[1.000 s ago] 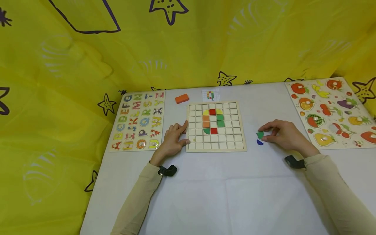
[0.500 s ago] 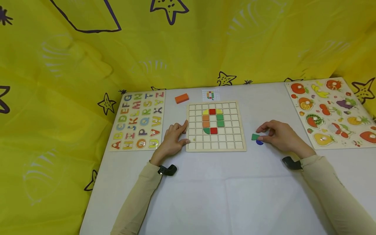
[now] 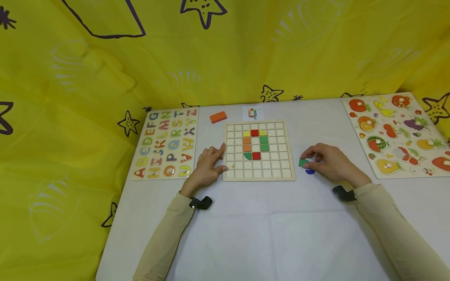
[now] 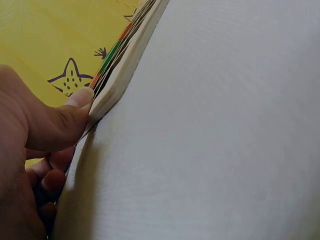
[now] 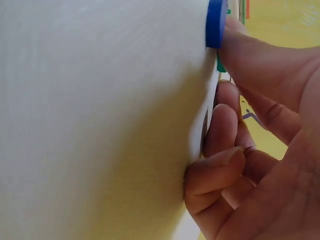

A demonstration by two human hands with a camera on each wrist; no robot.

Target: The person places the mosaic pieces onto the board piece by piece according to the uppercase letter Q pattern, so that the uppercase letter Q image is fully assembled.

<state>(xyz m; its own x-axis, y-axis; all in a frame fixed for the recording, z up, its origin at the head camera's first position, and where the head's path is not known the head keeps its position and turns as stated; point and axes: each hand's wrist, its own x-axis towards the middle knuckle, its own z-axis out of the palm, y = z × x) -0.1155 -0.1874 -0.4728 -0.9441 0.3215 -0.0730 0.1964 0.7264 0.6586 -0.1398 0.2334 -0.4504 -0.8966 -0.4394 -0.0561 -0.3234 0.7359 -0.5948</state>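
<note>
My right hand point(image 3: 325, 162) pinches a small green square tile point(image 3: 303, 162) by thumb and forefinger, low over the table right of the pegboard-like wooden grid board point(image 3: 259, 176). A blue half-round tile point(image 3: 309, 171) lies under the thumb; its thick edge shows in the right wrist view, with a sliver of green tile point(image 5: 221, 64) behind. My left hand point(image 3: 206, 168) rests at the board's left edge, thumb and forefinger touching it. On the board, red point(image 3: 256, 155), orange point(image 3: 247, 144), yellow and green point(image 3: 264, 143) tiles form a ring.
Behind the board lie a pattern card point(image 3: 252, 113) and an orange block point(image 3: 218, 117). A letter puzzle point(image 3: 165, 144) sits left and a fruit puzzle point(image 3: 397, 134) right. A yellow curtain point(image 3: 225, 54) hangs along the table's far edge.
My right hand has shifted slightly left with the green tile, which has turned in its fingers beside the blue one. The left hand stays at the board.
</note>
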